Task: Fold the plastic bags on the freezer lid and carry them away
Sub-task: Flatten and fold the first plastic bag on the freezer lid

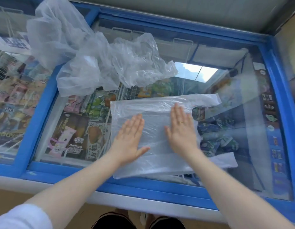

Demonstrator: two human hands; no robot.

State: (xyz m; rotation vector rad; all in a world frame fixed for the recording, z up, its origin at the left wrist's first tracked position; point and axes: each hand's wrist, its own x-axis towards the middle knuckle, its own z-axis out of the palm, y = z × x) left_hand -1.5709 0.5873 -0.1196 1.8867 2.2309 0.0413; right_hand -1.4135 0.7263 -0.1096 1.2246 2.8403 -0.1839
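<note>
Both hands, left (pixel 129 138) and right (pixel 180 129), press flat with released grip on the bag (pixel 153 161); slick film may slide on the lid (pixel 252 129), spoiling the fold.

Flat bag (pixel 160 156) before crumpled bags (pixel 93 63) on lid (pixel 143 187).

Two hands (pixel 153 133), one flat bag (pixel 156 161), one crumpled bag heap (pixel 93 60).

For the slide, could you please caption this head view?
Both hands, left and right, flatten a plastic bag on the freezer lid.
</note>
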